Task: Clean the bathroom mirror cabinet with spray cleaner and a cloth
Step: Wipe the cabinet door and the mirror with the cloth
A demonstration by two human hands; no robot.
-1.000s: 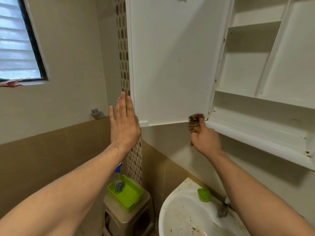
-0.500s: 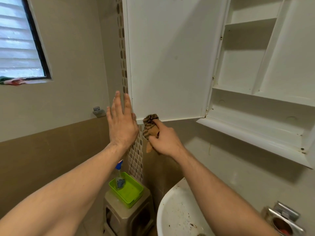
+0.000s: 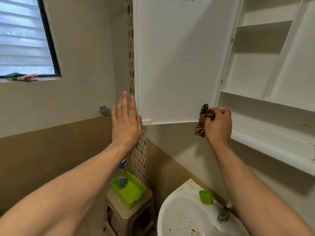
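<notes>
My right hand (image 3: pixel 219 125) grips the cloth (image 3: pixel 203 120) at the door (image 3: pixel 177 65) edge. My flat left hand (image 3: pixel 126 123) steadies it. Shelves (image 3: pixel 245 97) right of my grip appear undone.

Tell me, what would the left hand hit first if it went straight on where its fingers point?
Probably nothing: the left hand points straight up beside the outer edge of the open cabinet door and would likely slide along it. The mosaic tile strip sits behind; depth is unclear.

Upper left: louvred window (image 3: pixel 25 36), red-and-green item (image 3: pixel 22 77) on its sill. Lower centre: green tray (image 3: pixel 134 191) atop beige stool (image 3: pixel 129 217). Lower right: stained white sink (image 3: pixel 179 218), green soap dish (image 3: pixel 206 197) on rim, tap (image 3: pixel 222 214) just beside.
</notes>
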